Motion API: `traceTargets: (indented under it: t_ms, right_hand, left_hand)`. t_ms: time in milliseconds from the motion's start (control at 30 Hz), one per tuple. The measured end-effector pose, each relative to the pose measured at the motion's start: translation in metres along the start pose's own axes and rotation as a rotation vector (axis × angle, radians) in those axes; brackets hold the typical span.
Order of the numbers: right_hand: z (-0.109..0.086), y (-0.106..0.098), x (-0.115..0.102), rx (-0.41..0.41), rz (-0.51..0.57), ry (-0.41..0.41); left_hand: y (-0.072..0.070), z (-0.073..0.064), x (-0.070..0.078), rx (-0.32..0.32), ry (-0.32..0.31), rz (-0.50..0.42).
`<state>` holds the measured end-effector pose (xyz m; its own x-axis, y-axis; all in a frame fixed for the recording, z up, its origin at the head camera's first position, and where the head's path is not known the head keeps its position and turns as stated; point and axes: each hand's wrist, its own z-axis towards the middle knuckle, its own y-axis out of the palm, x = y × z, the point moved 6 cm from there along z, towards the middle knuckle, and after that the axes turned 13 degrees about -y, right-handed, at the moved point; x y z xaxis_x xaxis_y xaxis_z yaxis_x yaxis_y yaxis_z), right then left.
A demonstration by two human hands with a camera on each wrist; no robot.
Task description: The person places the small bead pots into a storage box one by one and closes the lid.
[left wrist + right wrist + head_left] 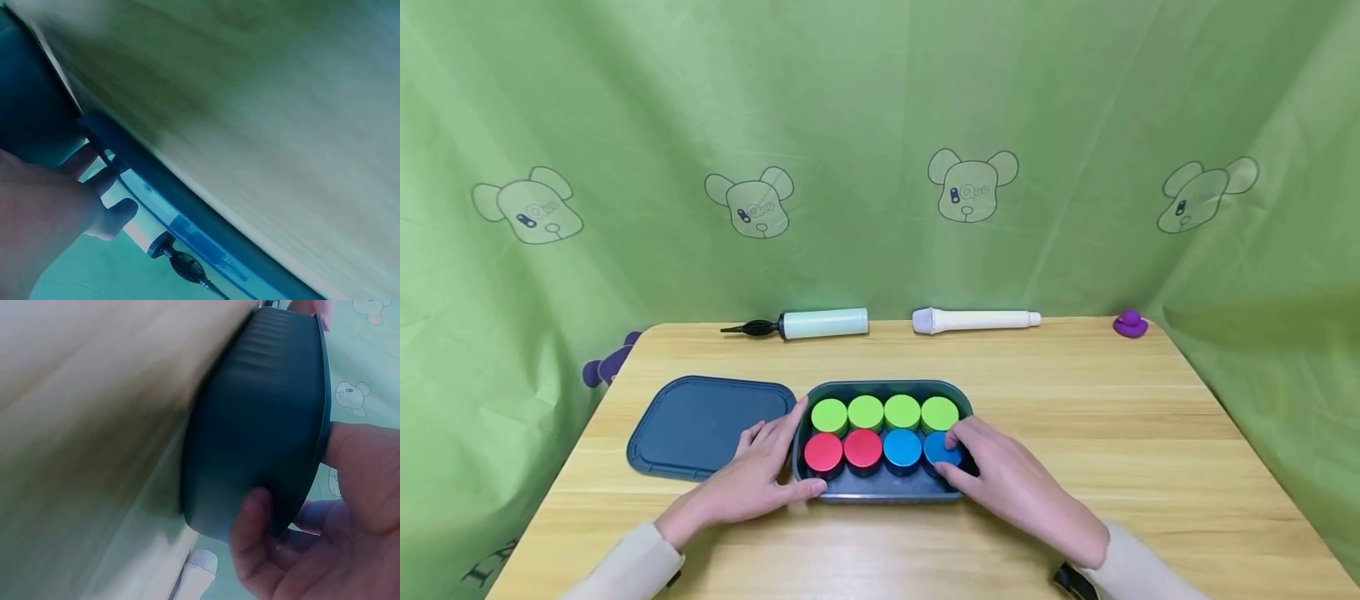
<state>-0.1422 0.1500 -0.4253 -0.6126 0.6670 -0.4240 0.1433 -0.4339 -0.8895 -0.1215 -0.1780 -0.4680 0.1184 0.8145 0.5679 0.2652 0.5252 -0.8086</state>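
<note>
While both hands sit at the tray, right hand pinches the blue cylinder

Left hand grips tray's left wall, mid-surface, lid beside; risk: cylinders packed tight, a skewed lift could snag neighbours or drag the tray.
</note>
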Motion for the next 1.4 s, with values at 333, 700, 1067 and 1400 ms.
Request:
traceTargets:
  t_ms: [333,700,1067,1400]
  right_hand:
    - [-0.014,-0.004,0.002,0.110,-0.016,-0.070]
    - [-0.016,0.008,0.024,0.033,0.116,-0.082]
    - [-0.011,0.009,0.043,-0.031,0.233,-0.067]
    - [-0.011,0.010,0.046,-0.124,0.326,-0.016]
  left_hand:
    - [-0.027,-0.012,0.002,0.162,-0.008,-0.029]
    - [-0.052,-0.027,-0.024,0.278,0.032,-0.090]
    - [-0.067,-0.044,-0.063,0.382,-0.099,-0.184]
    - [-0.103,-0.058,-0.109,0.488,-0.208,-0.180]
